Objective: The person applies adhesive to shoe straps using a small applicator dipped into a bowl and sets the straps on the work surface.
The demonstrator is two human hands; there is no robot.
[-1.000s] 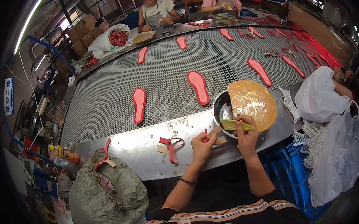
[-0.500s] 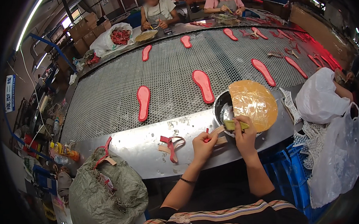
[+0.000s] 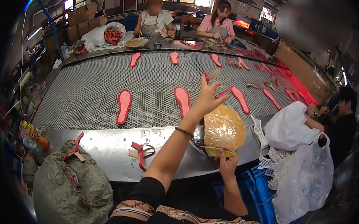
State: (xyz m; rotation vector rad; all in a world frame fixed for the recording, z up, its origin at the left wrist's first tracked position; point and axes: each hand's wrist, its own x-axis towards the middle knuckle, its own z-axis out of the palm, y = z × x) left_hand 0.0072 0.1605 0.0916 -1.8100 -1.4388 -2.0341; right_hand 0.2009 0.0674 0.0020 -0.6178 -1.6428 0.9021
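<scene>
Left hand [image 3: 208, 96] now above perforated table [image 3: 85, 96]

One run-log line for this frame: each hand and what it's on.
left hand: raised over perforated metal conveyor, by red shoe insole | right hand: grip on yellow brush at round glue pan
</scene>
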